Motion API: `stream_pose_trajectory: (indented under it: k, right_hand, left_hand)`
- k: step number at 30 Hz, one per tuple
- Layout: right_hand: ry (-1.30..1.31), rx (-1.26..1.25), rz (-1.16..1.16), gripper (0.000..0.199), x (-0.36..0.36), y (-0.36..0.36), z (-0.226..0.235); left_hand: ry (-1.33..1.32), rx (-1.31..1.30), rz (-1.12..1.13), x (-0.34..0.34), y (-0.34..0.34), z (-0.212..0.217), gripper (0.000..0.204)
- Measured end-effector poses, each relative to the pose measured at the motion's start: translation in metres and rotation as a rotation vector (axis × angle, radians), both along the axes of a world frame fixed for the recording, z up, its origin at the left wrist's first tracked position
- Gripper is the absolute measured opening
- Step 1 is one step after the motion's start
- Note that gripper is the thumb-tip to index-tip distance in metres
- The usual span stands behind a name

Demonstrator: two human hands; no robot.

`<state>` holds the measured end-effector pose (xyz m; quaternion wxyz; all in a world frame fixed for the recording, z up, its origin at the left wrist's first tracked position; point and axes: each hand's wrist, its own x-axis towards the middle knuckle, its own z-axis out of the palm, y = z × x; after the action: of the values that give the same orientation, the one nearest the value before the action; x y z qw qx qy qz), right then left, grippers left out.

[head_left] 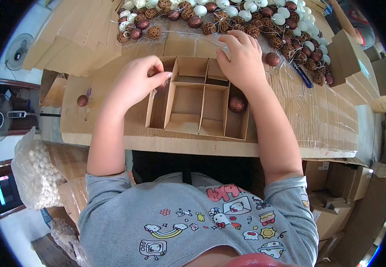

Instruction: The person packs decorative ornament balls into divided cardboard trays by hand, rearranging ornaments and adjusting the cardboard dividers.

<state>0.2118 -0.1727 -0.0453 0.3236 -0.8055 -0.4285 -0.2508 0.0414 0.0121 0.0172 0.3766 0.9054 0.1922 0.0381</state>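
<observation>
A shallow cardboard box with dividers (214,86) lies in front of me on the table. My left hand (136,82) is at its far left part, thumb and finger closed on a brown glitter ball (165,83), which they partly cover. Over the far right corner of the box reaches my right hand (245,60). Its thumb and forefinger are apart, the other fingers are bent, and nothing shows between them. Another brown glitter ball (237,104) sits in the right-hand compartment, close to my right wrist. The middle compartments hold nothing that I can see.
Across the table's far side lies a heap of string-light balls (257,22), white, brown and woven. A blue cutter knife (303,74) is at its right. One loose brown ball (82,101) rests at the left. Folded cardboard (75,38) and a carton (351,66) flank the table.
</observation>
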Motion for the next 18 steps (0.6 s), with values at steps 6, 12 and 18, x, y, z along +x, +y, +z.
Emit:
stream_pose_trajectory:
  k: [6,12,18]
  right_hand:
    - [0.021,-0.027,0.046,0.027,0.0,0.0,0.003]
    - [0.063,-0.009,0.068,0.025,0.001,0.0,0.001]
    - [0.091,0.025,0.075,0.023,-0.001,-0.001,0.004]
  left_hand:
    - [-0.084,0.086,0.054,0.014,0.003,-0.007,0.024]
    - [-0.329,0.37,0.061,0.023,-0.006,-0.032,0.022]
    - [-0.337,0.576,-0.071,0.009,0.004,-0.043,0.023]
